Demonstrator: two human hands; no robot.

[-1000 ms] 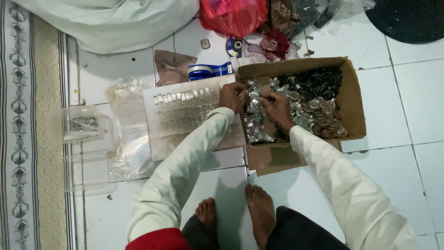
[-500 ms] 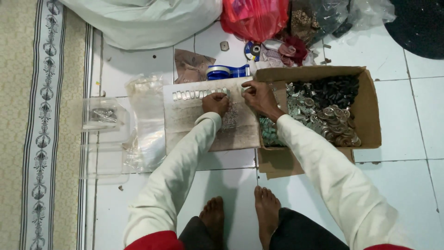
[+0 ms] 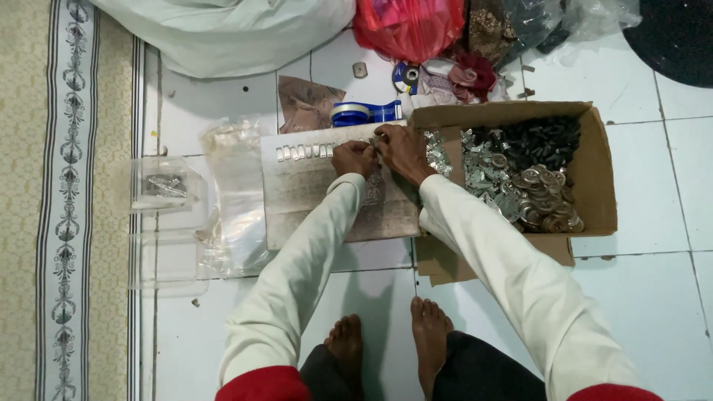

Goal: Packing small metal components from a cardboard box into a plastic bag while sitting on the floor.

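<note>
**A:** What fills the frame?

**B:** A white tiled floor [image 3: 653, 297], seen from above, with a patterned cream rug [image 3: 44, 223] along its left edge. A pale cloth bundle [image 3: 223, 30] and a red plastic bag [image 3: 408, 26] lie at the far edge. The person sits on the tiles, bare feet [image 3: 394, 341] near the bottom edge, both arms in cream sleeves stretched forward.

**A:** And next in size?

**B:** An open cardboard box [image 3: 601, 186] on the right, holding dark and silvery metal parts [image 3: 520, 178]. Against its left wall lies a grey flat board [image 3: 312, 193], with clear plastic bags [image 3: 238, 200] off the board's left edge and clear plastic containers [image 3: 167, 215] beyond those, beside the rug.

**A:** Where are the hands?

**B:** Both at the board's far right corner, just beside the box. The left hand [image 3: 354, 158] is curled, fingertips pinched down at the right end of a row of small metal pieces [image 3: 308, 151] lined along the board's far edge. The right hand [image 3: 402, 151] touches it, fingers bent down too; whether either one grips a piece I cannot tell.

**A:** Smaller items?

**B:** A blue tape dispenser [image 3: 364, 113] just past the board's far edge.
</note>
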